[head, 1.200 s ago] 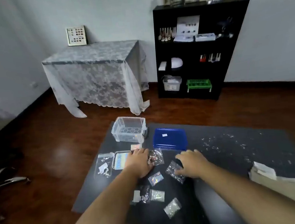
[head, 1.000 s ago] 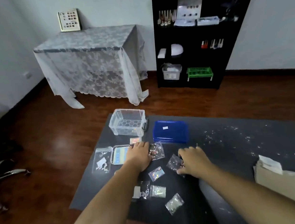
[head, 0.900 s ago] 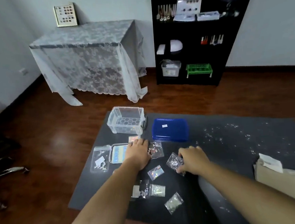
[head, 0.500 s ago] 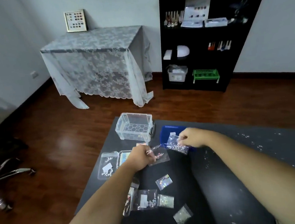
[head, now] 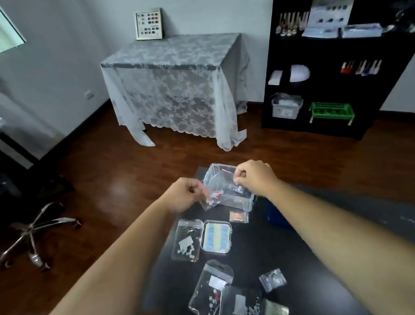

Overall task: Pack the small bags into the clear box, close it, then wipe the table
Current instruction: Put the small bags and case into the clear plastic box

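Two bags are in my hands at once, and that is the packing step under way. From the head camera, my left hand (head: 183,196) is pinched closed on a small bag (head: 211,198) with pale bits and a red speck inside, held at the near left wall of the clear box (head: 239,202). My right hand (head: 251,177) pinches another small bag (head: 236,187) by its top edge, hanging over the open box. The box stands at the far edge of the dark surface (head: 296,262).

I judge the next move is to let both bags drop inside, then come back for the rest: a bag with white shapes (head: 186,243), a tiny orange bag (head: 238,215) just in front of the box, a long bag (head: 210,291) with a hang hole, a small shiny bag (head: 272,279), and more at the bottom edge. A flat case with blue and yellow rows (head: 216,236) lies beside them.

The blue lid (head: 277,217) is mostly hidden behind my right forearm. I cannot tell whether anything already lies in the box; the clear walls and bags blur together. The lowest bags are cut off by the frame.
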`<state>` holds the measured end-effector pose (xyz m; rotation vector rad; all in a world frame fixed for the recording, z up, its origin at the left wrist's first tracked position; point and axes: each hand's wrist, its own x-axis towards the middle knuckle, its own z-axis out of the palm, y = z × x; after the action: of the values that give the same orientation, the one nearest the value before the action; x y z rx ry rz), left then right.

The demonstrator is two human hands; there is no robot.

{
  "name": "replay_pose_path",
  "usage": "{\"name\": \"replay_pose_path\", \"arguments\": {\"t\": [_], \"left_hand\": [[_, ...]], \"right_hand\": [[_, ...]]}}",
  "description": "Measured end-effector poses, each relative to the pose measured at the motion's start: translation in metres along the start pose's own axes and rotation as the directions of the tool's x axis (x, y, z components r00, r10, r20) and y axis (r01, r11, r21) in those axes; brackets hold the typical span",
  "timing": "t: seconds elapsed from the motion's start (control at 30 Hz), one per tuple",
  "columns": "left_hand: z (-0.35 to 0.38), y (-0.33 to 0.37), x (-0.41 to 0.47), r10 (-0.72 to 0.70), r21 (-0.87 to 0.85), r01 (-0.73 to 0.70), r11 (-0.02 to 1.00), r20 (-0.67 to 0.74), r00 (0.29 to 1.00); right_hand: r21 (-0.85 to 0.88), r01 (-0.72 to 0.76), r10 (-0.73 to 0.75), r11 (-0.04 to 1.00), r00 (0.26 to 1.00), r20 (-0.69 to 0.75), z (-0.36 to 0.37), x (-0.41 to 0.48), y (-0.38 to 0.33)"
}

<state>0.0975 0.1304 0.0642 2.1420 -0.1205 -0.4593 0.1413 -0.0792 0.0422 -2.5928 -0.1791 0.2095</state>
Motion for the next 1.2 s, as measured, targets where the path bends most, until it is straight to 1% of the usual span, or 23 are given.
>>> {"name": "replay_pose_path", "arguments": {"t": [0.1,0.17,0.23,0.3,0.37,0.47,0.53,0.6,0.67,0.73,0.77,0.83,0.9,0.97,1.0,1.07,1.13,1.2], "left_hand": [[-0.013,0.003,0.020,0.026,0.131,-0.017,0.991,-0.073,0.997],[-0.014,0.008,0.035,0.051,0.212,-0.021,0.977,-0.138,0.989],[-0.008,0.014,0.048,0.068,0.261,-0.023,0.965,-0.165,0.984],[0.001,0.020,0.061,0.076,0.301,-0.036,0.953,-0.123,0.989],[0.013,0.026,0.069,0.079,0.347,-0.061,0.936,-0.039,0.996],[0.030,0.026,0.081,0.050,0.439,-0.068,0.896,0.052,0.997],[0.035,0.023,0.084,0.068,0.514,-0.081,0.854,0.045,0.997],[0.035,0.018,0.084,0.158,0.591,-0.134,0.796,0.010,0.987],[0.034,0.012,0.080,0.242,0.617,-0.172,0.768,-0.031,0.970],[0.030,0.006,0.072,0.307,0.598,-0.190,0.778,-0.098,0.947],[0.028,0.001,0.067,0.341,0.586,-0.200,0.785,-0.140,0.930],[0.025,-0.011,0.051,0.386,0.557,-0.204,0.805,-0.230,0.893],[0.024,-0.029,0.031,0.362,0.515,-0.164,0.841,-0.312,0.878],[0.024,-0.052,0.010,0.283,0.474,-0.092,0.876,-0.352,0.892],[0.025,-0.064,0.000,0.236,0.470,-0.054,0.881,-0.339,0.911],[0.027,-0.084,-0.017,0.138,0.509,0.013,0.861,-0.258,0.956],[0.029,-0.097,-0.030,0.034,0.573,0.073,0.816,-0.175,0.984],[0.031,-0.105,-0.039,-0.046,0.607,0.106,0.788,-0.114,0.992]], "right_hand": [[-0.081,0.035,-0.035,0.996,0.999,0.003,0.016,0.002,0.004],[-0.097,0.053,-0.059,0.994,0.997,-0.057,0.018,-0.002,0.013],[-0.077,0.060,-0.070,0.995,0.988,-0.137,0.014,-0.008,0.022],[-0.049,0.057,-0.064,0.997,0.983,-0.170,0.008,-0.015,0.031],[-0.049,0.043,-0.052,0.998,0.980,-0.191,0.004,-0.023,0.039],[-0.043,0.035,-0.045,0.998,0.965,-0.257,-0.001,-0.035,0.050],[-0.026,0.071,-0.075,0.997,0.955,-0.287,-0.002,-0.045,0.052],[0.011,0.134,-0.125,0.991,0.946,-0.299,0.001,-0.058,0.049],[0.002,0.232,-0.223,0.973,0.935,-0.274,0.008,-0.074,0.044],[-0.030,0.338,-0.338,0.941,0.920,-0.197,0.020,-0.087,0.040],[-0.052,0.358,-0.362,0.932,0.925,-0.114,0.027,-0.089,0.038],[-0.149,0.343,-0.337,0.927,0.939,0.066,0.042,-0.091,0.035],[-0.244,0.303,-0.266,0.921,0.948,0.173,0.055,-0.088,0.032],[-0.277,0.272,-0.213,0.922,0.951,0.224,0.065,-0.087,0.029],[-0.296,0.259,-0.190,0.919,0.951,0.243,0.069,-0.087,0.029],[-0.336,0.235,-0.152,0.912,0.955,0.254,0.075,-0.087,0.032],[-0.345,0.214,-0.141,0.914,0.964,0.225,0.080,-0.087,0.034],[-0.337,0.178,-0.123,0.925,0.976,0.178,0.083,-0.089,0.036]]}}
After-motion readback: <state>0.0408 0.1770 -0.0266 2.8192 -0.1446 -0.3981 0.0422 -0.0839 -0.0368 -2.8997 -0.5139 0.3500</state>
